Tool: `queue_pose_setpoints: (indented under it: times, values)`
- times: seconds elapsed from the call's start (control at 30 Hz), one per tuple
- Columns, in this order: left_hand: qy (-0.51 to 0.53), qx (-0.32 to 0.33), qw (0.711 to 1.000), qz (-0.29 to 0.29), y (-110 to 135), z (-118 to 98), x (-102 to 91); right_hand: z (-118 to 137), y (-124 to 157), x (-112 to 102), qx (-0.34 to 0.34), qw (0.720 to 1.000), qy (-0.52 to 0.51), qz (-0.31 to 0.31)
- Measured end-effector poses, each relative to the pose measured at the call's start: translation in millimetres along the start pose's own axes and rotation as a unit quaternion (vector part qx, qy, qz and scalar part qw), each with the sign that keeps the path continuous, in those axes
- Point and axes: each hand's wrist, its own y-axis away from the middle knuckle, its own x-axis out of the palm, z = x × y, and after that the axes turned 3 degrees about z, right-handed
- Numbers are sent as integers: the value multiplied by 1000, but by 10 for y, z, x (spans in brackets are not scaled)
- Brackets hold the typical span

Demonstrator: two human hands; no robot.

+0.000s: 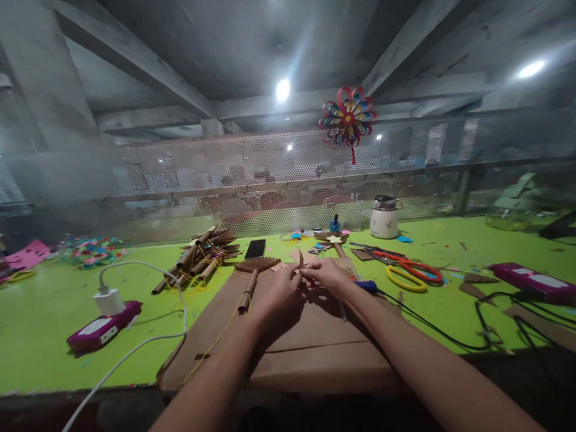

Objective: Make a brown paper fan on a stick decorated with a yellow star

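My left hand (287, 290) and my right hand (327, 277) meet over the brown cardboard sheet (321, 366). Between their pinched fingertips stands a small brown paper strip (301, 259). Left of them lies a pleated brown paper fan (256, 265) on a rolled paper handle (248, 292), a yellow thread trailing from it. Beyond my right hand is another such piece with a pale yellow star (335, 239). A blue-ended tool (366, 286) with a black cord lies by my right wrist, partly hidden.
A pile of paper rolls (199, 260) and a black phone (256, 248) lie behind on the left. Rightward are scissors with red handles (422, 271) and yellow handles (406, 280). Purple power strips (536, 281) flank the sheet; cords cross the green table (32, 326). A white jug (384, 222) stands behind.
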Motion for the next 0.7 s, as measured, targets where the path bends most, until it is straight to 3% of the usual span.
queue_pose_setpoints:
  times: [0.23, 0.5, 0.7]
  values:
    - [19, -64, 998, -4, 2, -124, -6, 40, -16, -68, 7, 1000, -20, 18]
    - [56, -20, 998, 4, -56, 146, -52, 25, -3, -32, -30, 999, -21, -21]
    - [47, -29, 998, 10, -17, 14, -27, 91, 31, -4, -79, 997, 5, 9]
